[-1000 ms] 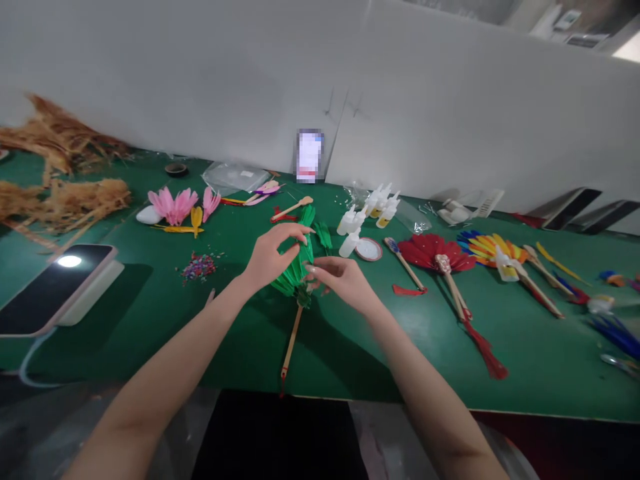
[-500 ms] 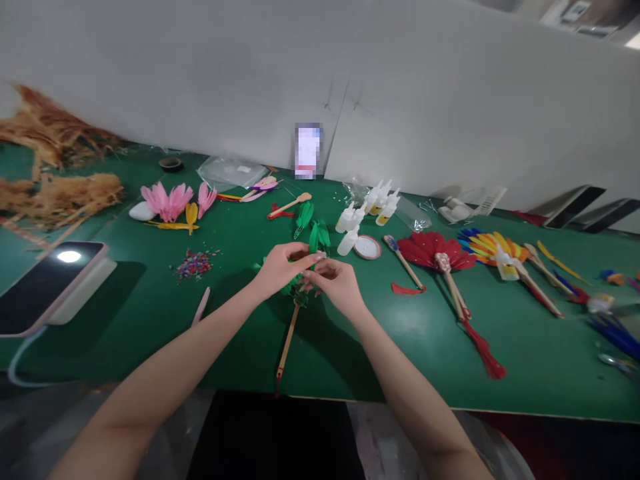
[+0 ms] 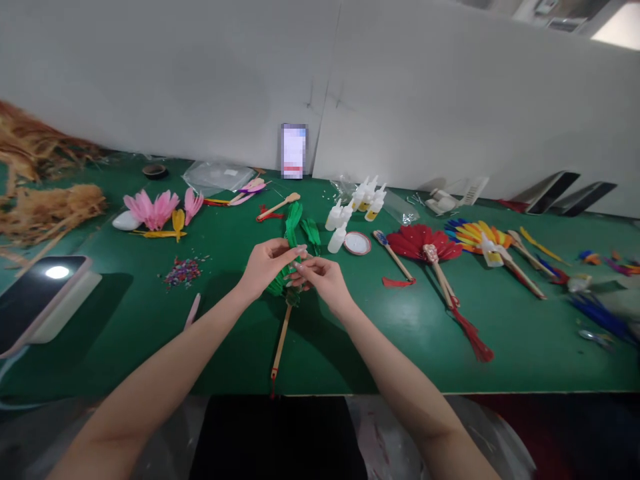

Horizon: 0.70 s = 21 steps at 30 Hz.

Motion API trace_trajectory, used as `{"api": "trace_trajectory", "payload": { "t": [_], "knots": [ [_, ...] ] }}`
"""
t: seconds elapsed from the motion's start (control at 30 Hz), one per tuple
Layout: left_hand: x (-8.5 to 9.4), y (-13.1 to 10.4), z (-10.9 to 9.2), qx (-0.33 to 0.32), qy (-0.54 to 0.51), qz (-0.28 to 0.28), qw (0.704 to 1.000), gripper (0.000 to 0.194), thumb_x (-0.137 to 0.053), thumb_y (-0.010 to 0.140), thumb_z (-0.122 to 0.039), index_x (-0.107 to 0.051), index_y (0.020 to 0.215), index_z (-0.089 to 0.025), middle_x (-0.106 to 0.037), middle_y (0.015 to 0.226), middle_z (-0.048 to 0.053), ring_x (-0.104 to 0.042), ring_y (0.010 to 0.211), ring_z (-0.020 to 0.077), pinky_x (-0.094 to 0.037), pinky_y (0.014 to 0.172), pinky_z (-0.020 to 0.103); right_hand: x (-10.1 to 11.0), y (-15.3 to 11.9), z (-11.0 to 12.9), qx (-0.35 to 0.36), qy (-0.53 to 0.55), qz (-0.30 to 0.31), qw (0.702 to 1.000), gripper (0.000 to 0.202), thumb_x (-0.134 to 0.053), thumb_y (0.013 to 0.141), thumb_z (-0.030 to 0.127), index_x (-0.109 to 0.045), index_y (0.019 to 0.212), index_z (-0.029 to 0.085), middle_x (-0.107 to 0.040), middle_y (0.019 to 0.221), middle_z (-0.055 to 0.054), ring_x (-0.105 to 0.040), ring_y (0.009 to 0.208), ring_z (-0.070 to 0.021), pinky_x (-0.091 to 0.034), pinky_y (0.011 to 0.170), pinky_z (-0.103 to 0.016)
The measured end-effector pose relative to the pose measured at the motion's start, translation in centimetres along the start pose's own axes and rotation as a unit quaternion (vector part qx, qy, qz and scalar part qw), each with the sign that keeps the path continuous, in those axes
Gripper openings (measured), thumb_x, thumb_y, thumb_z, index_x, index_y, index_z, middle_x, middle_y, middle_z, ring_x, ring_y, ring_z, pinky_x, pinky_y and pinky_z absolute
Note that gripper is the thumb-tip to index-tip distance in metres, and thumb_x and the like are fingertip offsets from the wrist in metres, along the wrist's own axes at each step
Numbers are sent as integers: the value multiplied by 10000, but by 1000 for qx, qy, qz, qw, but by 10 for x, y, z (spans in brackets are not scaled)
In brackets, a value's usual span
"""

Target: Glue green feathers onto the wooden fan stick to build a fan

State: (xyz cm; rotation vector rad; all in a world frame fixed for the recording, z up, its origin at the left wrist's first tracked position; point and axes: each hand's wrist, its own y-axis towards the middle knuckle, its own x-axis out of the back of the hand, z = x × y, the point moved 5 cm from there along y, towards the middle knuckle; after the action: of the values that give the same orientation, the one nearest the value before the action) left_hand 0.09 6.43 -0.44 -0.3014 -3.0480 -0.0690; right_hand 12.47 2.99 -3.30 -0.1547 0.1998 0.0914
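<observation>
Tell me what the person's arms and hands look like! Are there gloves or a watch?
No gloves on the left hand or the right hand, and no watch or bracelet on either wrist. No sleeves show on the left arm or the right arm. Black clothing covers the lap. The fingers are too small to rule out rings.

Wearer's own body: bare hands and forearms, black garment at the lap.
Left hand (image 3: 267, 267) and right hand (image 3: 323, 279) both uncovered; left forearm (image 3: 173, 370) and right forearm (image 3: 395, 370) likewise bare past the elbow. Fingernails extend slightly beyond the tips and catch the light; any coating too small to confirm. Garment (image 3: 277, 440) plain black, matte, broad, its sides spreading toward the lower edge of the view; type cannot be determined.
</observation>
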Motion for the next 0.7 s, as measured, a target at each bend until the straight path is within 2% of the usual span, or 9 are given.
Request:
{"api": "trace_trajectory", "payload": {
  "t": [0.2, 0.33, 0.57, 0.63, 0.7],
  "knots": [
    [3, 1, 2, 18, -31, -5, 999, 229, -730, 704, -390, -698, 768, -173, -742, 773, 50, -679, 704, 177, -515, 617, 263, -2, -2, 3, -12, -6, 8, 1000, 336, -769, 605, 473, -666, 696, 167, -726, 658, -38, -675, 555, -135, -484, 467, -211],
    [1, 3, 6, 15, -49, 12, 999, 232, -710, 734, -385, -713, 843, -181, -750, 830, 50, -691, 782, 177, -533, 700, 267, 4, -2, 2, -9, -3, -15, 1000, 314, -771, 614, 461, -670, 684, 172, -733, 681, -44, -688, 585, -145, -483, 469, -205],
    [-1, 2, 11, 18, -51, -38, 998, 285, -723, 699, -440, -673, 785, -173, -740, 785, 56, -683, 732, 186, -534, 698, 293, 2, -3, 0, 4, -20, -55, 998, 422, -700, 650, 571, -631, 737, 164, -739, 708, -71, -714, 613, -181, -506, 468, -226],
    [4, 4, 11, 15, -30, -47, 998, 332, -667, 741, -493, -677, 827, -173, -739, 788, 64, -688, 746, 194, -530, 693, 294, 6, -1, 1, 17, -48, -72, 996, 437, -667, 670, 595, -610, 736, 167, -731, 690, -74, -709, 598, -187, -506, 462, -239],
    [19, 11, 10, -4, 15, -71, 997, 401, -562, 808, -544, -677, 925, -178, -741, 837, 76, -695, 789, 203, -522, 682, 291, 14, 1, 4, 38, -92, -103, 990, 420, -619, 716, 596, -591, 746, 178, -710, 642, -57, -691, 561, -182, -500, 462, -251]
  ]
}}
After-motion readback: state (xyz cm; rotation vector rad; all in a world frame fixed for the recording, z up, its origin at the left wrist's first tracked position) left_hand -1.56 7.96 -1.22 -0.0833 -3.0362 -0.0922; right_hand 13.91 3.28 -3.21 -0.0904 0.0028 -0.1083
